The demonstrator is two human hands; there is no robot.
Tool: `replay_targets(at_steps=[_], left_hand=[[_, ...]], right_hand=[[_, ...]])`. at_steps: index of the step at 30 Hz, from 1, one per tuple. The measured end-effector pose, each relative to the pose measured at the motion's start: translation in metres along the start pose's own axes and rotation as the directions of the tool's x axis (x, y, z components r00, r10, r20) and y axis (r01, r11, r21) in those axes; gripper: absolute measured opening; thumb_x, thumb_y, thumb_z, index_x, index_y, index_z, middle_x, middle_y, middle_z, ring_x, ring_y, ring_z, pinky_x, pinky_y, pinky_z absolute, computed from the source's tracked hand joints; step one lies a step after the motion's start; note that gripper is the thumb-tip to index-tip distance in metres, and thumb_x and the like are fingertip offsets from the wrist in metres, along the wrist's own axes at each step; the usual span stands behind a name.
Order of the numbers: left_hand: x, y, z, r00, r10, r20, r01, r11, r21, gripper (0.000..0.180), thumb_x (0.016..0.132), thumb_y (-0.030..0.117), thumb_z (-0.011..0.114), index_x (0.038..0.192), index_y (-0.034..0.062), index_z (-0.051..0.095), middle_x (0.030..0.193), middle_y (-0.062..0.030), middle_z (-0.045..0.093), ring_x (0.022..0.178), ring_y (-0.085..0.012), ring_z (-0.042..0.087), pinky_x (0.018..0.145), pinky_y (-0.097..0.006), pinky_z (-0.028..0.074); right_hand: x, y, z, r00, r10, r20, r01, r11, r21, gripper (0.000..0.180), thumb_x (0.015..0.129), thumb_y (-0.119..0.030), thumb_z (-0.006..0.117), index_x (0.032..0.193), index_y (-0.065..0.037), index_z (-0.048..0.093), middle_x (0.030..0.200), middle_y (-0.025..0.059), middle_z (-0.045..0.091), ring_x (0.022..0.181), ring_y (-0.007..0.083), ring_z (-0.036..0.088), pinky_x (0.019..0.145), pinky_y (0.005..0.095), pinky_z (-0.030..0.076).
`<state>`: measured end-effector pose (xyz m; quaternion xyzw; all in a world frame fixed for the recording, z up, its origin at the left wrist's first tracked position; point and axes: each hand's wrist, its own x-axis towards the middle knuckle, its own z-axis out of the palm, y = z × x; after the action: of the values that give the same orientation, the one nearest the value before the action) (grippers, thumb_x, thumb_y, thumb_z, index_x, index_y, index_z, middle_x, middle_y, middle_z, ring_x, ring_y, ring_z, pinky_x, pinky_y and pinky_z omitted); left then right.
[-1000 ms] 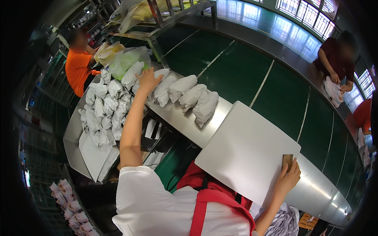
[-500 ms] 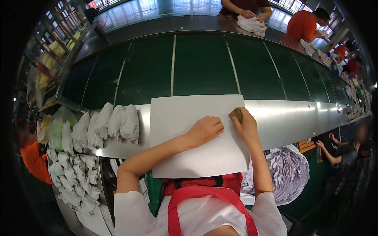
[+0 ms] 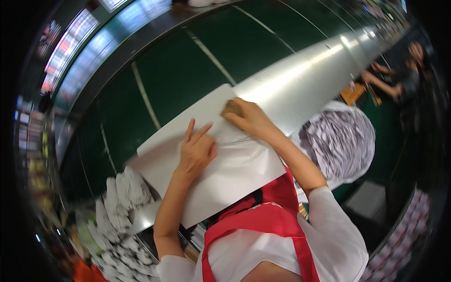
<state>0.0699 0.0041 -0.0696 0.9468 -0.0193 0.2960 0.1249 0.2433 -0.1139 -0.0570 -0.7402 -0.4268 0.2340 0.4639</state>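
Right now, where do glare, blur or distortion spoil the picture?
Head view: bright glare streaks the metal ledge; the windows at upper left are smeared; the left hand looks slightly blurred; creases show on the white sheet; the fisheye bows the far edge of the green belt; the corners go black.

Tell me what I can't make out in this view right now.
All in the head view:
Brown block: partly covered by the right hand.
Left hand: its underside is hidden by the hand itself, so contact with the white paper is unclear.
White bundles: contents hidden by wrapping.
Co-worker in orange: blurred, cut off by the lower edge.
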Motion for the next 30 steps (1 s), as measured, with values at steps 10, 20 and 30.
replay_targets(at_steps=[10, 20, 30], left_hand=[[0.001, 0.007, 0.024, 0.963, -0.240, 0.120, 0.248, 0.968, -0.051, 0.006, 0.075, -0.003, 0.056, 0.073, 0.0016, 0.053, 0.058, -0.0093, 0.048, 0.051, -0.0270, 0.042, 0.052, -0.035, 0.036], [-0.003, 0.003, 0.027, 0.944, -0.285, 0.166, 0.289, 0.957, -0.002, 0.006, 0.079, -0.001, 0.053, 0.075, 0.0008, 0.055, 0.063, -0.0106, 0.051, 0.056, -0.0269, 0.044, 0.053, -0.037, 0.036], [-0.004, 0.006, 0.028, 0.922, -0.347, 0.173, 0.351, 0.936, 0.006, 0.007, 0.082, 0.000, 0.051, 0.076, 0.0004, 0.055, 0.065, -0.0109, 0.051, 0.059, -0.0267, 0.045, 0.054, -0.036, 0.037]], right_hand=[[-0.079, 0.050, -0.027, 0.784, 0.034, -0.620, 0.133, 0.966, 0.222, 0.011, 0.087, -0.005, 0.053, 0.093, -0.003, 0.061, 0.080, 0.0103, 0.062, 0.065, 0.0122, 0.056, 0.058, 0.0235, 0.044], [-0.259, 0.346, -0.004, 0.662, 0.579, -0.477, -0.736, 0.380, -0.560, 0.048, 0.071, -0.032, 0.069, 0.111, -0.010, 0.056, 0.108, 0.0139, 0.057, 0.105, 0.0304, 0.053, 0.086, 0.0437, 0.042], [-0.293, 0.346, 0.021, 0.762, 0.571, -0.305, -0.585, 0.404, -0.704, 0.048, 0.066, -0.036, 0.072, 0.107, -0.017, 0.059, 0.099, 0.0105, 0.056, 0.097, 0.0280, 0.053, 0.085, 0.0430, 0.039]])
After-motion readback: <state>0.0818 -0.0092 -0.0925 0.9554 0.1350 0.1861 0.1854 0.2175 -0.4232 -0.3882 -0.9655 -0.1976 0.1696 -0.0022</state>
